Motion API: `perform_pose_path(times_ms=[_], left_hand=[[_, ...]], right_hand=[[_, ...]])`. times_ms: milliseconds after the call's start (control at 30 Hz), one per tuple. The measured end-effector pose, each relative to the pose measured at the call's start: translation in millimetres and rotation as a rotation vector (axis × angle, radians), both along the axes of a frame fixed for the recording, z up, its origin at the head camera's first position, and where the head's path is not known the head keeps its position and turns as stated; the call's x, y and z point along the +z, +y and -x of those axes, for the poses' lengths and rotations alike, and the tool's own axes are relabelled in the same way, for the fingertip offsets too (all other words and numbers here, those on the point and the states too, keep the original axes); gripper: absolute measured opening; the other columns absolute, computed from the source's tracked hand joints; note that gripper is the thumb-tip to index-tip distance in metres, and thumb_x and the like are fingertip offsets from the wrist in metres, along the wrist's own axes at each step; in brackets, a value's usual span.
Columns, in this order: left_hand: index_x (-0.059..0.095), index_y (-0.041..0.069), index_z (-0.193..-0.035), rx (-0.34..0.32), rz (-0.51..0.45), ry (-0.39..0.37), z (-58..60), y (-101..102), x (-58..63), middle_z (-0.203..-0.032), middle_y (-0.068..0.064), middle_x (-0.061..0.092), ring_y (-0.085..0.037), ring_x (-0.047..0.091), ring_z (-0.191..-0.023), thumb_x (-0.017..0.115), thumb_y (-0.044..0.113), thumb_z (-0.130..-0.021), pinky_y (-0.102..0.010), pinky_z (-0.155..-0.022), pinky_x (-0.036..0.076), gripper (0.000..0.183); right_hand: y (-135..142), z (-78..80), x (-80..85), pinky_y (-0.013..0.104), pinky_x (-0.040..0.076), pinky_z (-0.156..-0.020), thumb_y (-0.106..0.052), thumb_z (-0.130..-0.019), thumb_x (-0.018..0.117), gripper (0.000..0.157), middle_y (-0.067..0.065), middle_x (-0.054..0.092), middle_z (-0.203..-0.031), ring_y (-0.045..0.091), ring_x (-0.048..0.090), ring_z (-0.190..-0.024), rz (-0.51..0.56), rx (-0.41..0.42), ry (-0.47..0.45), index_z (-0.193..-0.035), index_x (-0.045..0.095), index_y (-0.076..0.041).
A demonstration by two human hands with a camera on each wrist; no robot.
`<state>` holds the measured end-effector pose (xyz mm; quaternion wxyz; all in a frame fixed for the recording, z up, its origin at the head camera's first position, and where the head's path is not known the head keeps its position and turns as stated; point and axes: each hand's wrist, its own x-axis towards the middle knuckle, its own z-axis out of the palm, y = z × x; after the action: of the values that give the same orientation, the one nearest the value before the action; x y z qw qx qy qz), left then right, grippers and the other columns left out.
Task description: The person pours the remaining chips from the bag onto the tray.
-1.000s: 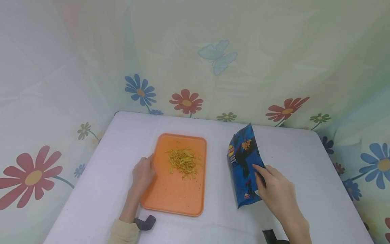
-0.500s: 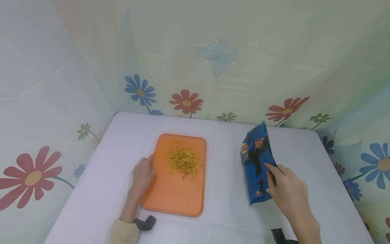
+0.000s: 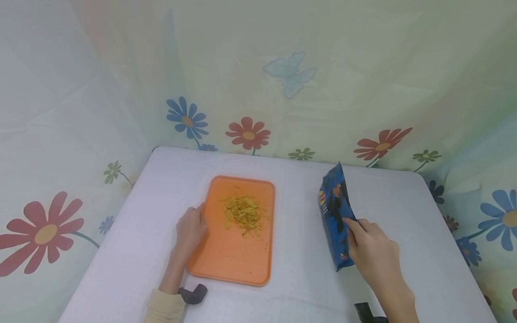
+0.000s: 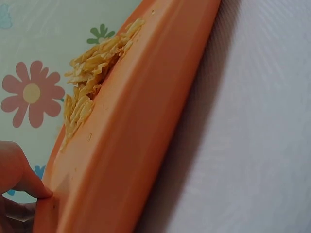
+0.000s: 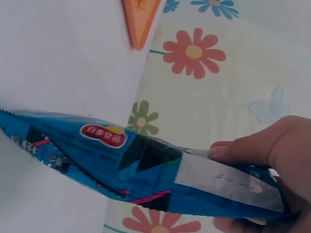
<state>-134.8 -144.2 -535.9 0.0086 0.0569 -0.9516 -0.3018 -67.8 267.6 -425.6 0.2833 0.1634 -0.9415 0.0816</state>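
My left hand (image 3: 191, 229) grips the left rim of an orange tray (image 3: 232, 264), thumb on top in the left wrist view. A pile of yellow, stick-like chips (image 3: 243, 213) lies on the tray's upper half, with small crumbs around it. To the right of the tray, a blue snack bag (image 3: 334, 215) is held tilted, its printed front partly turned away. My right hand (image 3: 373, 251) pinches this bag by its right edge. The right wrist view shows the thumb on one side of the bag (image 5: 146, 170); the bag's inside is hidden.
A white cloth covers the table (image 3: 295, 269). Behind and beside it hangs a curtain (image 3: 242, 67) printed with flowers and a butterfly. Dark straps (image 3: 194, 294) sit by both wrists.
My right hand carried the bag to the right, then slightly back left, and the bag has turned more edge-on. The left hand and tray have stayed put.
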Motion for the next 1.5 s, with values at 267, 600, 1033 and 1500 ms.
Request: perform_pose_path(times_ms=[267, 600, 1033, 1500], left_hand=[[0.053, -0.001, -0.147, -0.005, -0.011, 0.004, 0.3, 0, 2.5, -0.089, -0.012, 0.058, -0.019, 0.049, -0.071, 0.05, 0.003, -0.102, -0.028, -0.06, 0.041, 0.046], [0.051, -0.002, -0.148, -0.005, -0.031, -0.033, 0.9, -1, -0.2, -0.089, -0.011, 0.057, -0.018, 0.049, -0.071, 0.047, 0.006, -0.104, -0.029, -0.06, 0.042, 0.044], [0.05, -0.001, -0.149, 0.006, -0.036, -0.043, -0.3, 0, 4.1, -0.092, -0.011, 0.058, -0.019, 0.05, -0.074, 0.048, 0.005, -0.103, -0.029, -0.063, 0.043, 0.046], [0.052, -0.001, -0.148, 0.002, -0.033, -0.028, 0.8, -2, 0.3, -0.089, -0.01, 0.057, -0.018, 0.049, -0.071, 0.049, 0.004, -0.103, -0.028, -0.061, 0.042, 0.045]], right_hand=[[-3, -3.7, 12.2, 0.019, 0.034, -0.043, 0.002, -0.074, 0.086, 0.055, 0.011, 0.068, -0.098, 0.01, 0.054, -0.06, -0.011, 0.069, -0.255, -0.126, 0.069, -0.005], [2, -4.5, 26.8, 0.022, 0.036, -0.045, 0.007, -0.086, 0.068, 0.062, 0.019, 0.053, -0.132, -0.001, 0.041, -0.066, 0.102, 0.142, -0.645, -0.142, 0.045, -0.006], [0, -0.7, 20.4, 0.023, 0.048, -0.061, 0.019, -0.08, 0.068, 0.061, 0.011, 0.057, -0.124, 0.011, 0.052, -0.083, 0.167, 0.309, -0.496, -0.132, 0.055, -0.01], [-25, 3.0, 7.2, 0.018, 0.047, -0.056, 0.004, -0.075, 0.084, 0.077, 0.012, 0.06, -0.127, 0.009, 0.058, -0.081, 0.06, 0.31, -0.449, -0.141, 0.058, -0.025]])
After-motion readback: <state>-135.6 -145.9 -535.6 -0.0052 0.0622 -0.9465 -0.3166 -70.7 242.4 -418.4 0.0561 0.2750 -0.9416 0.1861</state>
